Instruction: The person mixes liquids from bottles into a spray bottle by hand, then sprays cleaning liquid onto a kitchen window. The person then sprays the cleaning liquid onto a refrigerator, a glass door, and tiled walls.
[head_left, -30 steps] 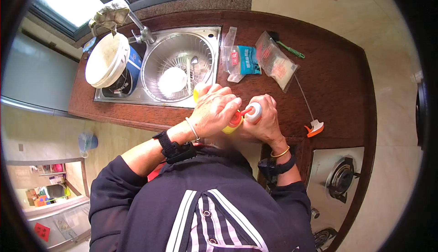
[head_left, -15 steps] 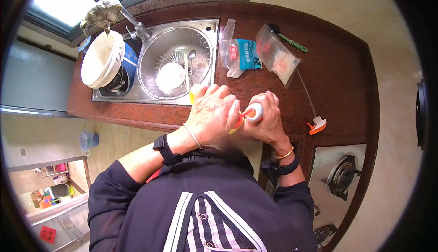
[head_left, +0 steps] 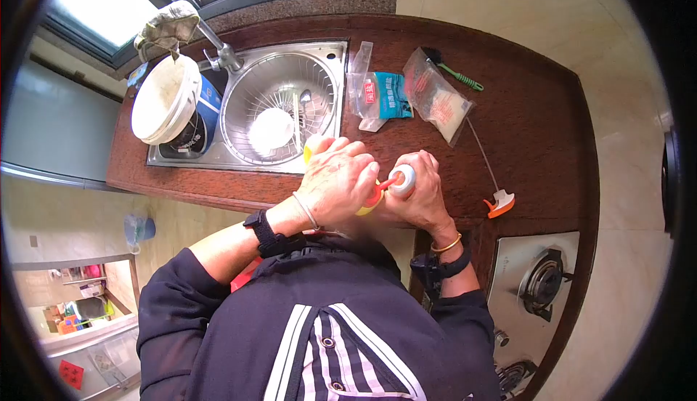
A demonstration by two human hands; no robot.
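Note:
My left hand (head_left: 337, 181) is wrapped around a yellow bottle (head_left: 308, 153) with a red cap and a thin red spout (head_left: 388, 181). Most of that bottle is hidden behind my fingers. The spout reaches the mouth of a pale, whitish bottle (head_left: 404, 179), which my right hand (head_left: 425, 194) grips around its upper part. Whether the spout goes into the opening or rests on it, I cannot tell. To the right on the counter lies an orange and white trigger spray head (head_left: 501, 203) with its long thin tube.
The brown counter (head_left: 530, 132) carries a blue and clear salt-like packet (head_left: 392, 96), a clear bag of white grains (head_left: 443, 107) and a green-handled brush (head_left: 461, 78). A steel sink (head_left: 239, 74) with a white bowl (head_left: 271, 131) and a white bucket (head_left: 163, 103) are left; a gas stove (head_left: 541, 277) is right.
The view has shifted slightly, so the counter things sit a little lower. Both hands keep their grips, with the red spout still at the whitish bottle's mouth.

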